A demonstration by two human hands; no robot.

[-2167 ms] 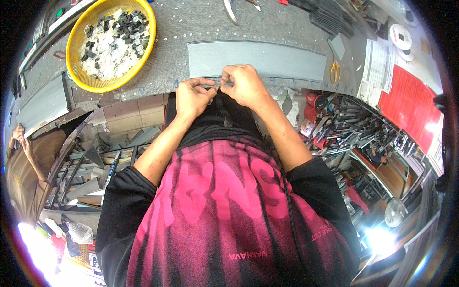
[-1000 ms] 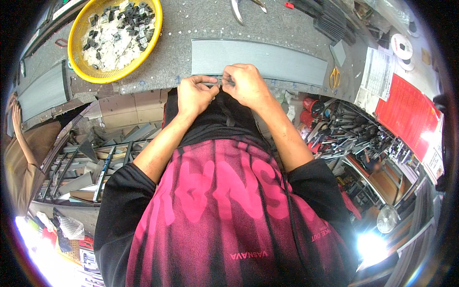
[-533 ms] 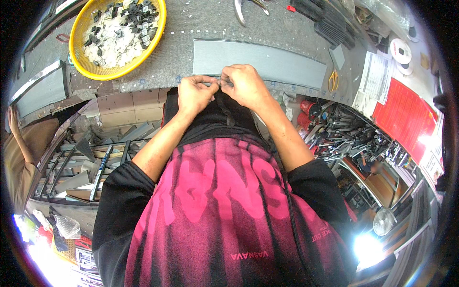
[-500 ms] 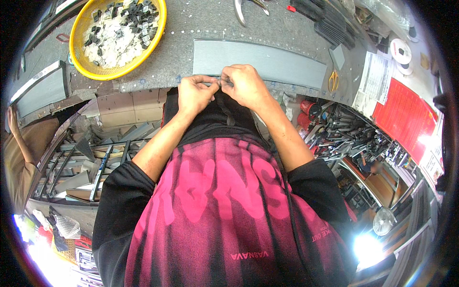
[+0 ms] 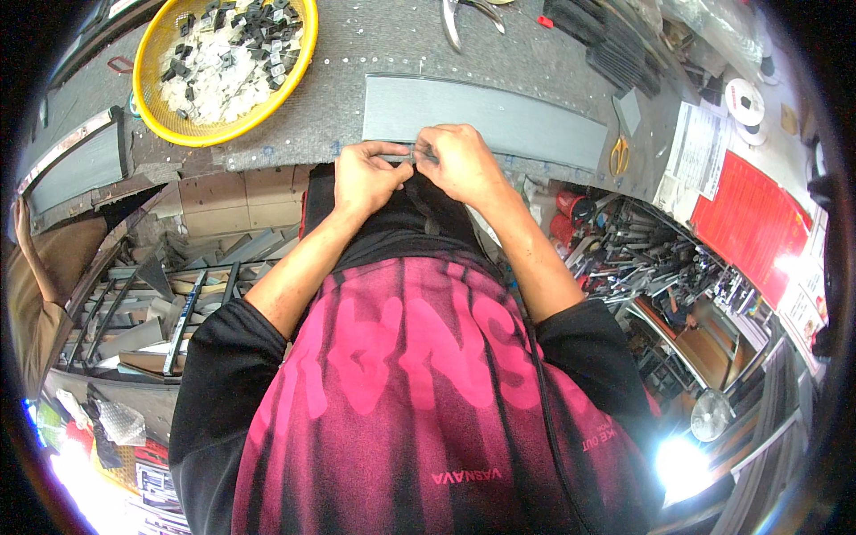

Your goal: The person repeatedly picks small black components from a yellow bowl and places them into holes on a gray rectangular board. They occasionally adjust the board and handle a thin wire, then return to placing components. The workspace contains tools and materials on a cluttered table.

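Observation:
My left hand (image 5: 367, 177) and my right hand (image 5: 456, 166) meet fingertip to fingertip at the table's front edge, just above my lap. Both are closed in a pinch. Whatever lies between the fingertips is very small and mostly hidden, so I cannot make it out. Right behind my hands a long, flat grey strip (image 5: 486, 113), finely ribbed, lies lengthwise on the carpeted table (image 5: 343, 98). To the left, a round yellow plastic basket (image 5: 313, 46) holds many small clear and black plastic pieces (image 5: 234, 64).
Pliers (image 5: 451, 27) rest at the table's far side; yellow-handled scissors (image 5: 619, 156) lie right of the strip. Dark ribbed pieces (image 5: 620, 58) are heaped beyond. At far left another person's hand (image 5: 24, 221) touches a similar strip (image 5: 80, 165). Racks of offcuts (image 5: 178, 312) stand below.
My hands stay together at the table edge, with the fingers slightly shifted. The whole view has moved a little. The strip, basket and tools keep their places on the table.

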